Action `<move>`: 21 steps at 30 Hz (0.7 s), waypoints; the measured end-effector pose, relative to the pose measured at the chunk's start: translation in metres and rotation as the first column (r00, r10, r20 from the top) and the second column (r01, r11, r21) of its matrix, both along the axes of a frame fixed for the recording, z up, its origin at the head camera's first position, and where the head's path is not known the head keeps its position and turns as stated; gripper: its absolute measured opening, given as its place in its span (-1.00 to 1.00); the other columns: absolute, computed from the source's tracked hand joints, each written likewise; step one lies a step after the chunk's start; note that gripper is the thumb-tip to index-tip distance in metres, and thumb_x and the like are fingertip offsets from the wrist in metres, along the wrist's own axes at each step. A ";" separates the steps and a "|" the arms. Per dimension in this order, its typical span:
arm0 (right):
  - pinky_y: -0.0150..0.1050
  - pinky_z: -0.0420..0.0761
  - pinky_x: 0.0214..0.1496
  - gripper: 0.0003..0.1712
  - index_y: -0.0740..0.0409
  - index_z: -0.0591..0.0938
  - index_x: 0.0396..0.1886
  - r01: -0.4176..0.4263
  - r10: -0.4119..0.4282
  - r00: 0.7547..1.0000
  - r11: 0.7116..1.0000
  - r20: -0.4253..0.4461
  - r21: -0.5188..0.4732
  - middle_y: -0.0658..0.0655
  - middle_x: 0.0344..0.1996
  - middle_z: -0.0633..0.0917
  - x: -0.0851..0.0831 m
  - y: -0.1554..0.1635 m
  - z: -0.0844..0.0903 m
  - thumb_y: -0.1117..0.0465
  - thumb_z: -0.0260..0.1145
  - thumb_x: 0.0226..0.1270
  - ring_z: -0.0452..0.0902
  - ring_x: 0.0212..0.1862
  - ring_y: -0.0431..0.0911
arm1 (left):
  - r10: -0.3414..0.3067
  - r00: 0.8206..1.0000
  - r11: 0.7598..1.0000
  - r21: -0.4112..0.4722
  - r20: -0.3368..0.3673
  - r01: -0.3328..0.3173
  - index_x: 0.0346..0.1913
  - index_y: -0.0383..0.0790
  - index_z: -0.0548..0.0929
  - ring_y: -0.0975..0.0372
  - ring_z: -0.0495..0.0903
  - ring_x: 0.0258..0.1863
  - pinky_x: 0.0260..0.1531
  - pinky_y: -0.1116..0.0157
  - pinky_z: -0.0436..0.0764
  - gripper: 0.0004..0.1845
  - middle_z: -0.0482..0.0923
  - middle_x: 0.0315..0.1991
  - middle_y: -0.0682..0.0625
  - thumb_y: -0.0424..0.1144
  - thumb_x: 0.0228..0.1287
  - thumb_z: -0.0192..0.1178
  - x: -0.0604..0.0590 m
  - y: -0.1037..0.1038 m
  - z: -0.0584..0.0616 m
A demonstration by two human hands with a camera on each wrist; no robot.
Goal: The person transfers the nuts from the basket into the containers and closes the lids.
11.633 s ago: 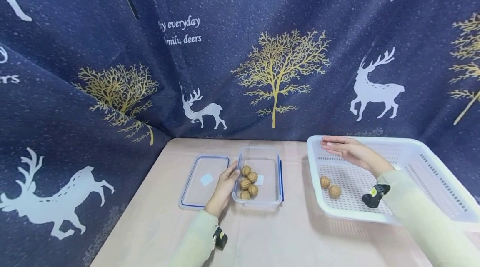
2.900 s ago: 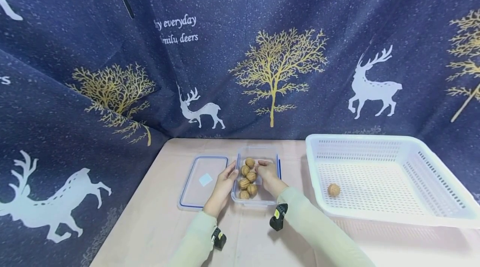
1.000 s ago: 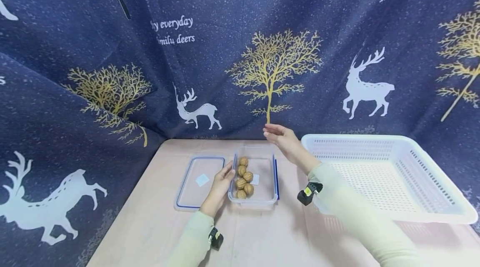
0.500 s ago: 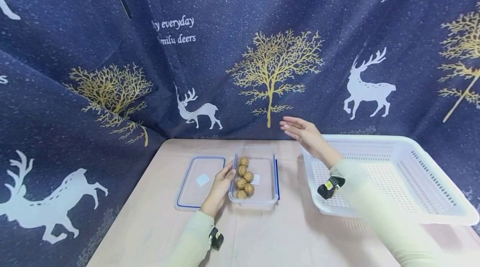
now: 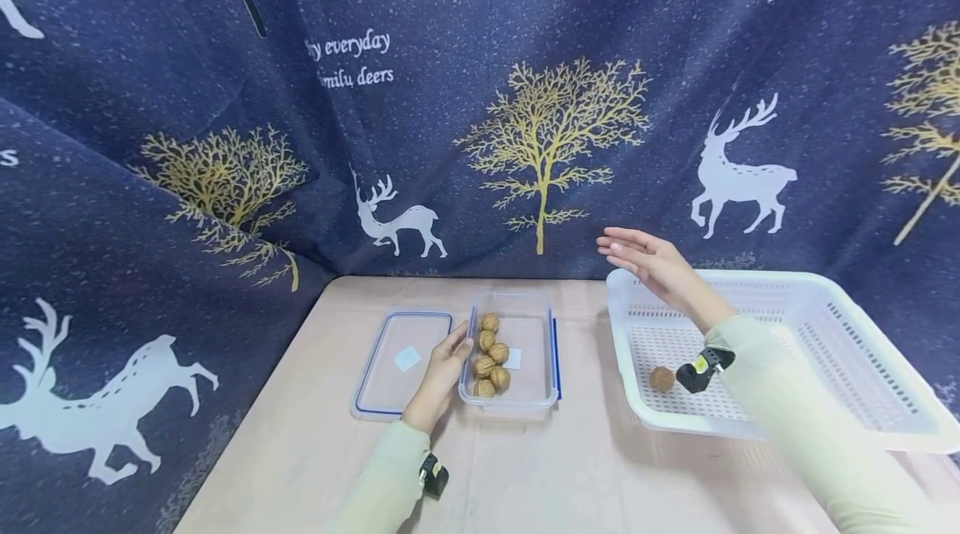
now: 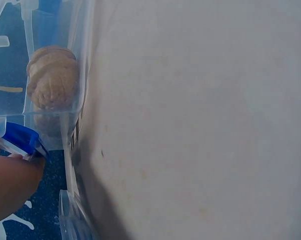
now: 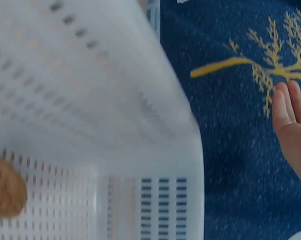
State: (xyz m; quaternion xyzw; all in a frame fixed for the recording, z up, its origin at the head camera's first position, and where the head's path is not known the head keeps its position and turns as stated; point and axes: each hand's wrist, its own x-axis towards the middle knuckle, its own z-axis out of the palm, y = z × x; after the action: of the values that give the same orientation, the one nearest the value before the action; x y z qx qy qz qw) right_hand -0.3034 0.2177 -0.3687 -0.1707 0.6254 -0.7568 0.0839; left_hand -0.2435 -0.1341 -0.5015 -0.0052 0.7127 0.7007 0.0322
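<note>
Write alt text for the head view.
A person's empty right hand hovers near a white perforated plastic basket with one round brown walnut. The left hand holds the side of a clear rectangular plastic box of six walnuts; a clear blue-edged rectangular lid lies to its left.

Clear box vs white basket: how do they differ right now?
Size: the white basket is clearly larger than the clear box.
Walls: the clear box is see-through and unperforated; the white basket is perforated.
Contents: the clear box holds six walnuts; the white basket shows one walnut, though an arm hides part of it.
Shared: both are open-topped, on the table.
</note>
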 end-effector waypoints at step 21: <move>-0.24 0.40 0.29 -0.55 0.37 0.37 0.31 -0.221 0.222 0.975 0.974 0.001 -0.056 0.09 0.11 0.63 -0.002 0.074 -0.040 0.50 -0.06 0.46 0.54 0.17 -0.15 | 0.007 1.000 1.000 -0.003 -0.004 -0.007 0.43 -0.31 0.23 -0.14 -0.01 0.46 0.43 -0.07 -0.02 -0.47 0.08 0.46 -0.28 -0.29 0.46 -0.02 0.001 0.000 0.001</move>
State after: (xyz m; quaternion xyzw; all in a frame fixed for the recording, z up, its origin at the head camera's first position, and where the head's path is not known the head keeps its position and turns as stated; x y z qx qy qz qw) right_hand -0.3056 0.2919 -0.4092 -0.2390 0.5808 -0.7605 0.1651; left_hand -0.2427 -0.1345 -0.5004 -0.0064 0.7137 0.6999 0.0284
